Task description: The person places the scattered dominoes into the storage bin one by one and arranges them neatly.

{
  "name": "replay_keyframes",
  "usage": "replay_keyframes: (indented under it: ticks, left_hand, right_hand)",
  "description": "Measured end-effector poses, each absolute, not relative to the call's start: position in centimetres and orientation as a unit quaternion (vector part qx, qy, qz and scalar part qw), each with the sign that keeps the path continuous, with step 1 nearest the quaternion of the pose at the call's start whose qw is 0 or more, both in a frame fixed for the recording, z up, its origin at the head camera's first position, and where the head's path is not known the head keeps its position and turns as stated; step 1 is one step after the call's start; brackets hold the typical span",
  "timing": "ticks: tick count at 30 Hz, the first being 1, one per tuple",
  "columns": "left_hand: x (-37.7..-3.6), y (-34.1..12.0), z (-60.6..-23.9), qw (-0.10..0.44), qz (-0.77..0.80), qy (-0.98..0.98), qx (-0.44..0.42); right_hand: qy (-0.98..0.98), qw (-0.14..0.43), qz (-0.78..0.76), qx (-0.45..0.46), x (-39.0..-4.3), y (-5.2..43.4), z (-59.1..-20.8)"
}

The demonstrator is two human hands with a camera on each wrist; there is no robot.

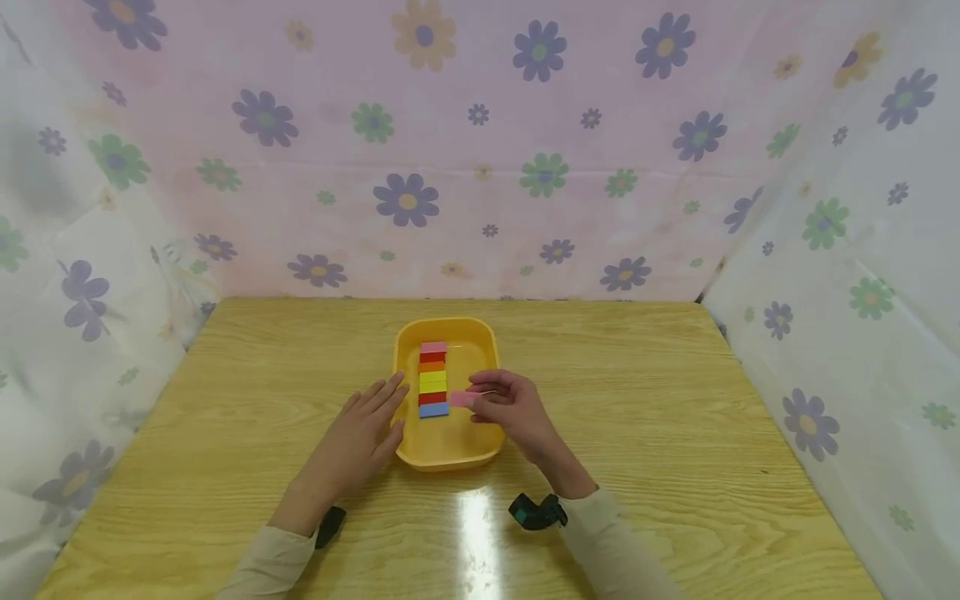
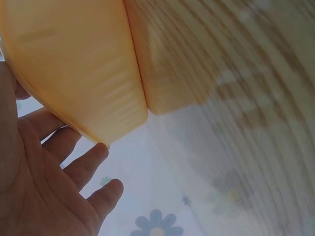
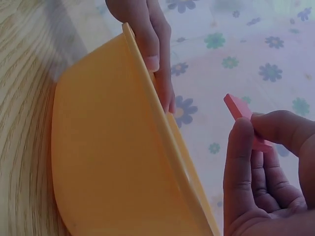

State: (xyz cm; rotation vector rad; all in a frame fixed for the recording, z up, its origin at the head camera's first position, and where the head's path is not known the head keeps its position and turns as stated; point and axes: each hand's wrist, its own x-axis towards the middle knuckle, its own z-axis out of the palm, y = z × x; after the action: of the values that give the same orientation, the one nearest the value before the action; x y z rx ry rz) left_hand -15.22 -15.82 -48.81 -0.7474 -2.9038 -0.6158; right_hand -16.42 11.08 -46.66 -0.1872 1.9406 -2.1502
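Between thumb and fingers, my right hand [image 1: 517,408] pinches a small flat pink block [image 3: 238,106], holding it over the right part of a yellow plastic tub [image 1: 450,460]. Inside the tub, along its left side, lies a row of several coloured blocks: a pink block [image 1: 433,347] at the far end, then red, orange, yellow [image 1: 432,382] and red, with a blue block [image 1: 433,410] nearest me. My left hand [image 1: 360,433] rests on the tub's left rim with its fingers spread and fairly straight; the left wrist view shows its fingertips [image 2: 101,150] against the rim.
The tub stands on a wood-grain table [image 1: 637,400]. A flowered cloth [image 1: 480,150] hangs behind the table and along both sides. Dark wrist devices [image 1: 536,511] sit under both wrists, close to the tabletop.
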Motion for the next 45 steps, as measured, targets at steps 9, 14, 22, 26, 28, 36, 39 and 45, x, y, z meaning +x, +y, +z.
replay_keyframes:
  ticks: [9, 14, 22, 26, 28, 36, 39, 45]
  left_hand:
    - [-15.3, -15.8, -48.7, 0.039, -0.193, -0.949, -0.247]
    - [-15.4, -15.9, -48.7, 0.053, -0.191, -0.947, -0.254]
    - [-15.4, -15.9, -48.9, 0.057, -0.183, -0.947, -0.257]
    - [-15.4, -15.9, -48.9, 0.051, -0.181, -0.948, -0.256]
    - [-15.3, -15.8, -48.9, 0.048, -0.182, -0.949, -0.255]
    - [-15.4, -15.9, -49.6, 0.064, -0.185, -0.947, -0.256]
    - [-15.4, -15.9, -49.7, 0.069, -0.184, -0.946, -0.258]
    - [-15.4, -15.9, -49.7, 0.065, -0.186, -0.946, -0.256]
  right_hand:
    - [0.708, 0.135, -0.69, -0.066, -16.8, 8.9, -46.7]
    - [0.723, 0.144, -0.673, -0.065, -17.0, 8.0, -47.1]
    - [0.781, 0.159, -0.604, -0.024, -17.2, 6.4, -47.1]
    - [0.811, 0.168, -0.56, -0.004, -17.3, 5.7, -47.3]
    - [0.822, 0.166, -0.544, -0.003, -17.2, 5.5, -47.4]
    - [0.86, 0.161, -0.484, -0.002, -17.1, 5.2, -47.7]
    - [0.87, 0.166, -0.464, 0.0, -17.2, 5.2, -47.7]
    - [0.881, 0.172, -0.441, 0.014, -17.5, 5.0, -47.9]
